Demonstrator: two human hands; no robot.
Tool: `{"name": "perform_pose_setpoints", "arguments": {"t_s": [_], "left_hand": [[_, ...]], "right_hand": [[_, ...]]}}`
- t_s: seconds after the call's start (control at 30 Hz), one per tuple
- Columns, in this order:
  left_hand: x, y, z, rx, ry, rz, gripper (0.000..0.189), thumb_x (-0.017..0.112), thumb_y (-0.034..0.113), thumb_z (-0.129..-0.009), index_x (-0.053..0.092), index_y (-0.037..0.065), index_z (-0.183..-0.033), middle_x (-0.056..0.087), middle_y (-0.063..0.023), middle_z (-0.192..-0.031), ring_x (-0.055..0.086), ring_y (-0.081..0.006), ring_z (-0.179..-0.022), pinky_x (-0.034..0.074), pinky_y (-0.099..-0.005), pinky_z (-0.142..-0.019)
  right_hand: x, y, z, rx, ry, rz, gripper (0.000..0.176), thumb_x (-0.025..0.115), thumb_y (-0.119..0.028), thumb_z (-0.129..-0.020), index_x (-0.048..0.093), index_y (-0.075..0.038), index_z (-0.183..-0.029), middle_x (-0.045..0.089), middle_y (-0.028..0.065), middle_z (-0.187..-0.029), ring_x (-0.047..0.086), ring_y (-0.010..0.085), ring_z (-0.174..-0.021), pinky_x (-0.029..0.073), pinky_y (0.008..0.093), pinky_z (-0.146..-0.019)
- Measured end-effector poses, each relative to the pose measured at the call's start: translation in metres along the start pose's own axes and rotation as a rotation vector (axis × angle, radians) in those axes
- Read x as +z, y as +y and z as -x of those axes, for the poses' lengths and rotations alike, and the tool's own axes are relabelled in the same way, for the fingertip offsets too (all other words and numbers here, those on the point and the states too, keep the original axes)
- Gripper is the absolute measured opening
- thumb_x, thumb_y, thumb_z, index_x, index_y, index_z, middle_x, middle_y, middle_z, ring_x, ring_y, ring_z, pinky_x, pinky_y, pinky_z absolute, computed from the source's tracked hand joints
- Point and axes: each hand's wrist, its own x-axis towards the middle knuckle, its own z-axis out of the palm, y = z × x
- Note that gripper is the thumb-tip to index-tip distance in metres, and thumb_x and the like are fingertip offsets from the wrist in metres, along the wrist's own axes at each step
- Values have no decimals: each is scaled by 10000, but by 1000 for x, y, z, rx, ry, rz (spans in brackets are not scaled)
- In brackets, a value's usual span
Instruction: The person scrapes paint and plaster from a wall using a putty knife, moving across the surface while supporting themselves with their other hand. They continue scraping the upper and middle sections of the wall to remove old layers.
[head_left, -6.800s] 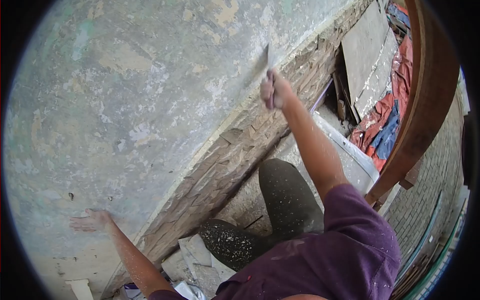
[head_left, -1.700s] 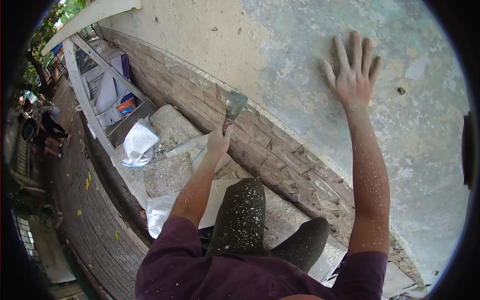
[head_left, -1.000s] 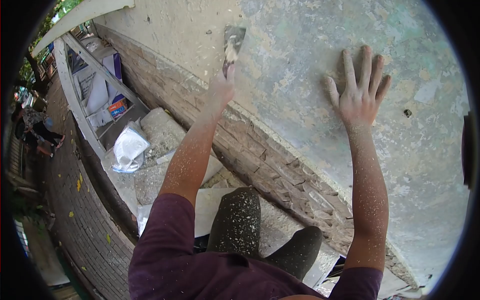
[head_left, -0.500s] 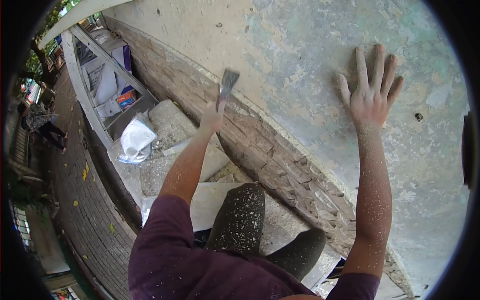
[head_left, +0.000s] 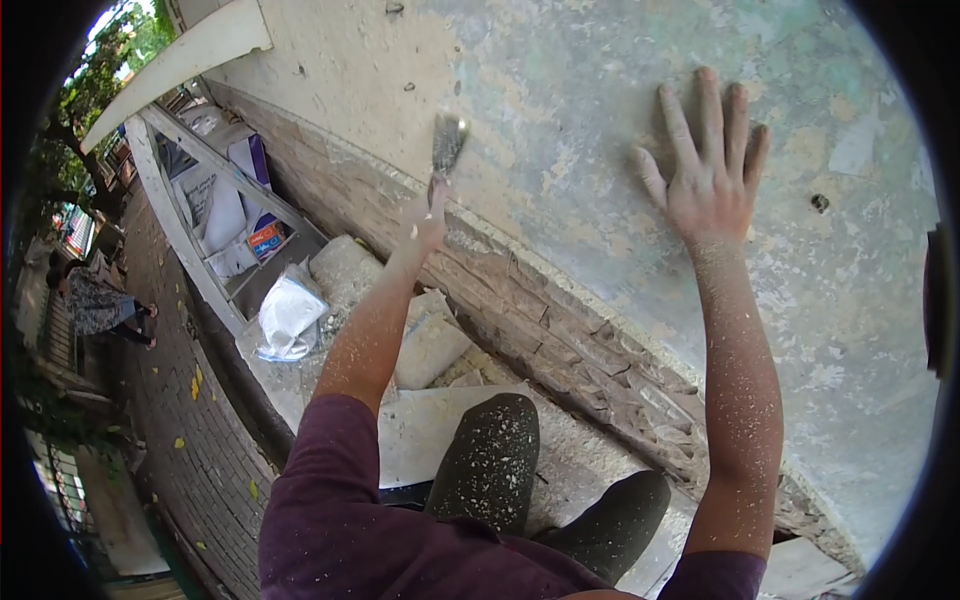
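Note:
My left hand [head_left: 427, 222] is wrapped round the handle of a scraper [head_left: 449, 143]. The flat metal blade points up and overlaps the peeling wall [head_left: 590, 190], a little above the ledge along its lower edge. Further right, my right hand [head_left: 708, 190] lies flat on the wall with fingers spread, holding nothing. Pale dust and flakes cover both forearms. Around the hands the wall shows patches of cream, grey and green paint.
Below the wall runs a rough stone band [head_left: 540, 300]. A white plastic bag [head_left: 292, 312] and a dusty sack [head_left: 432, 345] lie beside it. A wooden frame [head_left: 190, 235] stands at left. On the brick path [head_left: 190, 390], a person [head_left: 100, 300] is at far left.
The view has tilted and shifted. My left hand has carried the scraper higher over the wall, away from the ledge. My right hand stays flat on the wall, slightly further left in view.

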Motion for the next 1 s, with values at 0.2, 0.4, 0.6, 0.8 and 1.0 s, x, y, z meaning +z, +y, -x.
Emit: {"name": "perform_pose_setpoints", "arguments": {"t_s": [0.2, 0.4, 0.6, 0.8, 1.0], "left_hand": [[-36, 100, -36, -39, 44, 18, 505, 381, 449, -943, 595, -7, -919, 601, -261, -837, 581, -423, -832, 431, -474, -723], [-4, 24, 52, 34, -139, -135, 543, 376, 489, -929, 609, 5, -1002, 611, -271, -881, 587, -431, -903, 445, -456, -758], [-53, 118, 5, 17, -15, -151, 561, 389, 533, -916, 595, 12, -901, 593, -210, -748, 590, -341, -754, 447, -411, -681], [-100, 137, 29, 185, 85, -119, 524, 405, 465, -944, 536, 12, -717, 484, -27, -519, 494, -134, -475, 392, -307, -487], [-125, 78, 61, 106, 47, -175, 459, 405, 406, -967, 492, 37, -708, 462, -4, -518, 444, -95, -434, 355, -259, -434]], "right_hand": [[2, -1, -2, 28, 10, -49, 535, 511, -541, -833, 468, -332, -1323, 307, -32, -1476, 253, 223, -1373, 132, 501, -1115], [-9, 15, 1, -84, 127, -195, 512, 589, -325, -786, 522, -159, -1266, 338, 75, -1455, 235, 288, -1375, 138, 475, -1132], [-10, 22, 11, -143, 182, -169, 525, 589, -257, -767, 507, -189, -1281, 301, 39, -1476, 221, 260, -1384, 137, 491, -1133], [-7, 10, 8, -53, 142, -111, 512, 564, -272, -770, 509, -185, -1272, 308, 39, -1473, 232, 256, -1382, 145, 488, -1132], [0, 18, 13, -94, 225, -60, 490, 565, -275, -770, 517, -180, -1249, 313, 40, -1470, 236, 252, -1381, 159, 484, -1131]]}}
